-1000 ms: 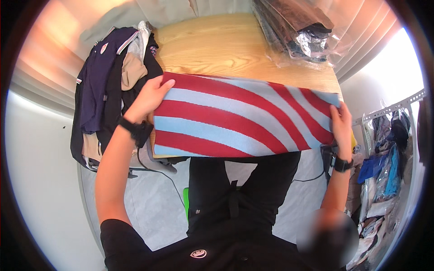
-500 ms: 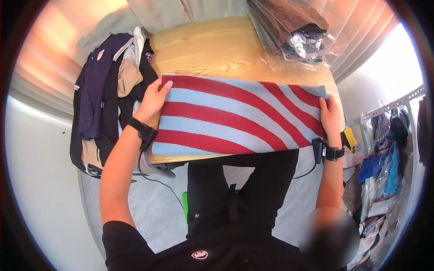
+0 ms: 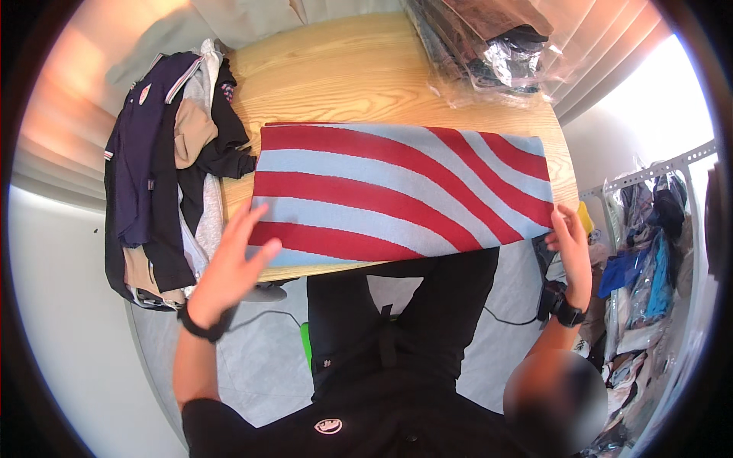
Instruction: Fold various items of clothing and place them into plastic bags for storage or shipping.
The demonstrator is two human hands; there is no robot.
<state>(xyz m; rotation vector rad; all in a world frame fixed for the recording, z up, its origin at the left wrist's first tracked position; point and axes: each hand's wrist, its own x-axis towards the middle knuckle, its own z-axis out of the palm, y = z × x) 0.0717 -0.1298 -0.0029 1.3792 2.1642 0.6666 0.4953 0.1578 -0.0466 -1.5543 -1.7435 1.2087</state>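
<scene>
So there's a folded knit garment (image 3: 397,195) lying flat on a light wooden table (image 3: 343,69), taking up most of the near half, folded into a neat wide rectangle with its front edge right along the table's near edge. It's got fat wavy stripes in red and pale blue that sweep up toward the right, and the fabric looks soft and fine-ribbed, pretty smooth with no real wrinkles. The left hand (image 3: 229,263) is spread wide and flat, fingers fanned out, with the fingertips just reaching the garment's near left corner, holding nothing. The right hand (image 3: 569,244) is at the near right corner, fingers loosely open and resting against the edge of the fabric; can't tell if it's actually pinching it. Both wrists have dark bands. Off the left end of the table is a messy pile of clothes (image 3: 164,160), navy, black, tan and grey, half draped over the edge. At the far right corner sit some crinkly clear plastic bags (image 3: 489,53) with dark clothing inside.
</scene>
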